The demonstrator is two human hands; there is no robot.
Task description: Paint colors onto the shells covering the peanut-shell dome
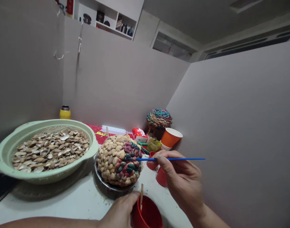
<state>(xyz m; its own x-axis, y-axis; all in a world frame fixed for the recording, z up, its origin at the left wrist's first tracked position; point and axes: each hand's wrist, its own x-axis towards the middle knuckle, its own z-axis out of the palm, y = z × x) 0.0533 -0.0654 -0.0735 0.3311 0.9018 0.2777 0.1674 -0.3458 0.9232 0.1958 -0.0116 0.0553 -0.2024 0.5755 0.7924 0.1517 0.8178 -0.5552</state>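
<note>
A blue paintbrush (183, 159) is pinched in my right hand (183, 177), and its tip reaches the painted side of a dome (109, 155) covered in peanut-like shells. Part of the dome is coloured teal, pink and dark blue; the rest is bare tan. The dome rests in a shallow metal bowl (113, 187). At the bottom, my left hand (121, 209) is closed around the left side of a red cup (151, 213), with a wooden stick (141, 193) standing in it.
A green basket (93, 145) of shells stands at the left, a yellow jar (65, 112) behind it. Red cups (161, 177), an orange paper cup (170, 137), a red box (139, 134) and a painted shell-covered piece (159, 118) are farther back. Grey partitions (116, 76) surround the table (71, 202).
</note>
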